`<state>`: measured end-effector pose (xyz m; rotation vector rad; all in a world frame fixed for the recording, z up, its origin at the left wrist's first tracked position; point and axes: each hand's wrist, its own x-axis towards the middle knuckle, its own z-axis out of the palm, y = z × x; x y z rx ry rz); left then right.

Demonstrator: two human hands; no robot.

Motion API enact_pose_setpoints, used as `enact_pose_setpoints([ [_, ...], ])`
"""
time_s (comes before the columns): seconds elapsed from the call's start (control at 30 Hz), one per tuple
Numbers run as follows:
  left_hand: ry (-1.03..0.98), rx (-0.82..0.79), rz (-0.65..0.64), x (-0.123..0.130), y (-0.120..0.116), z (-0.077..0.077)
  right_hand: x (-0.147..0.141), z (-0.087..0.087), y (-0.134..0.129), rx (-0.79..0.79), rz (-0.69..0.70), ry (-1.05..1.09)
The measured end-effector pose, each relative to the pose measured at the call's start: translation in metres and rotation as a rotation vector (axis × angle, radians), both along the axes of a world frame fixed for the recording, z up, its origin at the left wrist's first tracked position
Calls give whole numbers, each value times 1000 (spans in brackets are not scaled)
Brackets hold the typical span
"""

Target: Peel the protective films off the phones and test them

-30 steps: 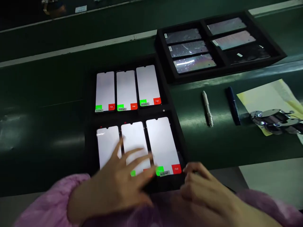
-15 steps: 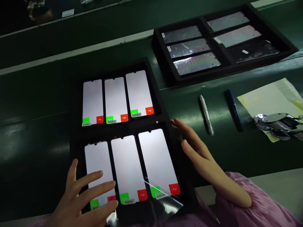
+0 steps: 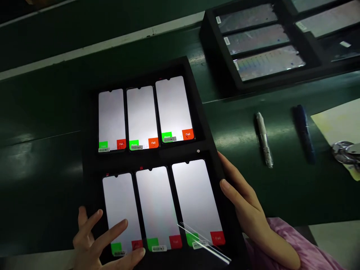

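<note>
A black tray [image 3: 157, 155] holds two rows of phones with lit white screens, each with a green and a red "Fail" box at the bottom. My left hand [image 3: 94, 243] is open, its fingers spread over the lower-left phone [image 3: 120, 210] and the tray's left edge. At the tray's right side, my right hand [image 3: 250, 210] has its thumb by the rim and its fingertips hidden behind the wall, gripping it. Clear film [image 3: 206, 243] lies across the bottom of the lower-right phone [image 3: 195, 198]. Small barcode labels sit at the phones' lower edges.
Another black tray [image 3: 221, 56] with film-covered phones stands at the upper right. On the green table [image 3: 42, 198] lie a white pen [image 3: 264, 140], a dark blue marker [image 3: 305, 133], a yellowish paper [image 3: 337, 120] and a shiny metallic object [image 3: 344, 152].
My right hand has come against the tray's side, its fingertips now behind the wall. My left hand has shifted down and left in view, still spread. The view has shifted, too.
</note>
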<state>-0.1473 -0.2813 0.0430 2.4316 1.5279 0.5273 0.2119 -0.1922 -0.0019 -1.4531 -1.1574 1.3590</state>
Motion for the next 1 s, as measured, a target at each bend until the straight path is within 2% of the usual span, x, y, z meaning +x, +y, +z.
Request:
enact_pose_setpoints([
  [0.1, -51, 12, 15, 7, 0, 2, 1, 0, -1, 22, 20, -44],
  [0.17, 0, 28, -22, 11, 1, 4, 4, 4, 0, 116, 40, -130],
  [0.27, 13, 33, -44, 19, 6, 5, 9, 16, 8, 446, 140, -419],
  [0.33, -36, 49, -31, 23, 10, 7, 9, 25, 19, 679, 302, -639],
  [0.4, -75, 70, -38, 25, 14, 9, 4, 31, 32, 809, 463, -786],
  [0.47, -56, 50, -80, 22, 15, 12, -3, 33, 47, 834, 530, -856],
  [0.6, 1, 24, -169, 13, 14, 14, -3, 36, 61, 806, 414, -976],
  [0.67, -35, 47, -169, 12, 13, 12, 5, 45, 51, 860, 350, -924],
  [0.7, -55, 49, -160, 13, 13, 12, 9, 51, 41, 893, 383, -841],
  [0.8, -96, 38, -151, 19, 13, 12, 10, 67, -3, 946, 677, -587],
  [0.87, -95, 19, -149, 19, 13, 13, 2, 68, -30, 984, 767, -586],
  [0.93, -58, 39, -187, 11, 13, 11, -8, 63, -48, 1040, 704, -669],
  [1.0, -62, 59, -187, -5, 18, 5, -15, 56, -54, 1066, 644, -708],
])
